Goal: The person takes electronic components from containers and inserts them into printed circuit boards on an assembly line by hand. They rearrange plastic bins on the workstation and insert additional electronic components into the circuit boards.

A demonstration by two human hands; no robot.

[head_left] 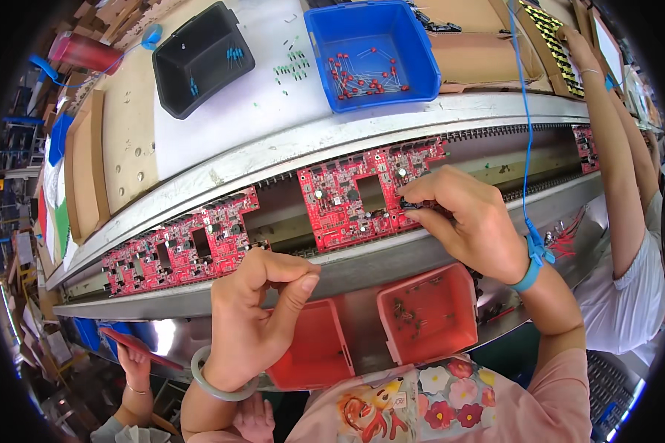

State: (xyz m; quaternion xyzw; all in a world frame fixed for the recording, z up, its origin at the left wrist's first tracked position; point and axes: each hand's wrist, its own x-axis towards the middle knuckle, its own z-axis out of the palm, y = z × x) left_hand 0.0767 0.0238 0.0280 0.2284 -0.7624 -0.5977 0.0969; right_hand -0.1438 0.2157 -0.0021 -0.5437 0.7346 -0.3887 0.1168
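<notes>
My right hand (471, 221) is at the right edge of a red circuit board (336, 214), thumb and forefinger pinching a small black electronic component (408, 205) against or just over it. My left hand (255, 317) is raised in front of the rail, its thumb and forefinger pressed together; whatever they hold, if anything, is too small to make out. Left of it lies another populated red circuit board (192, 247) on the same conveyor. A blue wrist strap (530, 273) circles my right wrist, with a blue cord running upward.
Beyond the metal rail (222, 170) stand a blue bin (373, 52) of red components and a black bin (199, 63) with blue ones. Green components (294, 66) lie between them. Two red bins (430, 314) (314, 347) sit before me. Other people's arms (606, 140) reach in at right and lower left.
</notes>
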